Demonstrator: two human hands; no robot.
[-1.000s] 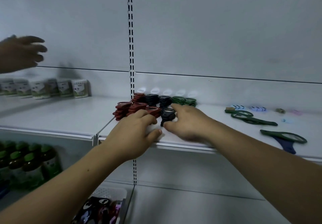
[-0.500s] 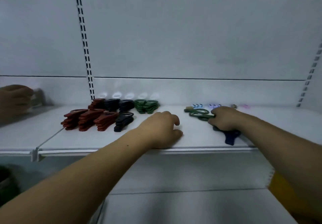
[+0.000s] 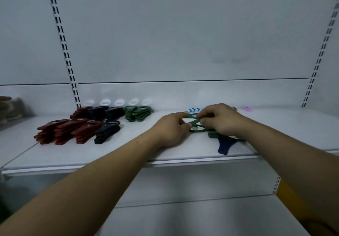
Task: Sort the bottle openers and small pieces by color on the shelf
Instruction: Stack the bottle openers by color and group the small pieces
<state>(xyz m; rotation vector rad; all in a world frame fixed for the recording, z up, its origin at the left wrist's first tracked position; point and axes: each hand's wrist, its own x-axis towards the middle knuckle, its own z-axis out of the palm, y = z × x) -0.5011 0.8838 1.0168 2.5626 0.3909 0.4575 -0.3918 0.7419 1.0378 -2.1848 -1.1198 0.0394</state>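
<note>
- Left hand [image 3: 170,131] has its grip closed, thumb and forefinger pinching one end of a dark green flat plastic bottle opener [image 3: 192,121].
- The right hand [image 3: 222,120] curls its fingers round the other end of the same opener, so both hands hold it.
- It sits right of centre on the white metal shelf [image 3: 128,155], just above a second green opener [image 3: 199,129] lying flat.
- A navy blue opener [image 3: 224,146] lies near the front edge, partly under the right wrist.
- Well apart to the left stand stacks of red openers [image 3: 67,131], black openers [image 3: 108,132] and green openers [image 3: 137,113].
- Behind the hands lie a pale blue small piece [image 3: 193,110] and a pink small piece [image 3: 246,108].
</note>
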